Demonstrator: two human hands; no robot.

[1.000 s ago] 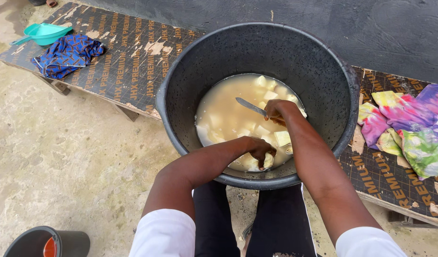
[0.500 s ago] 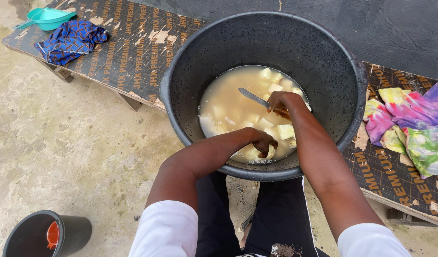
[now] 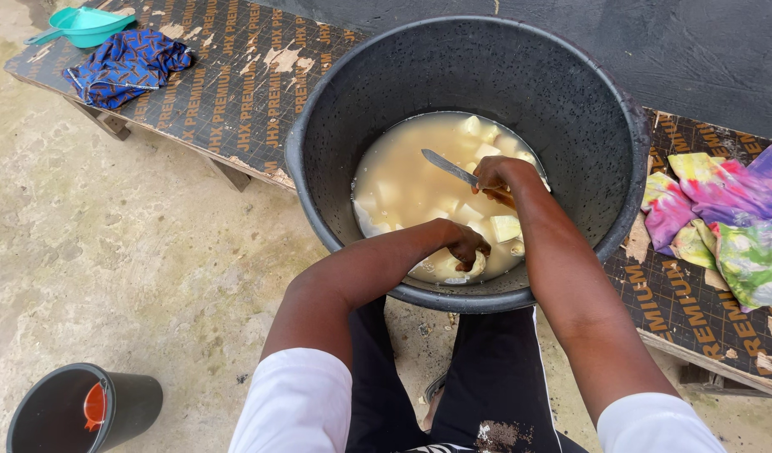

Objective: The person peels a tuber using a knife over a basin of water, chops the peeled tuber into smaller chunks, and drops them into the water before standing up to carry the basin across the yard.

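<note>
A large black plastic basin (image 3: 562, 92) sits in front of me, tilted toward my knees. It holds cloudy yellowish water with several pale peeled chunks (image 3: 474, 151) floating in it. My right hand (image 3: 496, 178) hovers over the water, gripping a knife (image 3: 447, 168) whose blade points up and left. Near the basin's front rim my left hand (image 3: 468, 246) is curled around a pale chunk (image 3: 476, 267) at the water's edge.
A low board bench (image 3: 226, 75) runs behind the basin. On its far left lie a blue patterned cloth (image 3: 126, 67) and a teal scoop (image 3: 84, 25); a multicoloured cloth (image 3: 730, 218) lies on the right. A small black bucket (image 3: 75, 411) stands on the concrete floor at lower left.
The view has shifted slightly. My left hand stays at the front rim on the chunk, and my right hand with the knife has barely moved.
</note>
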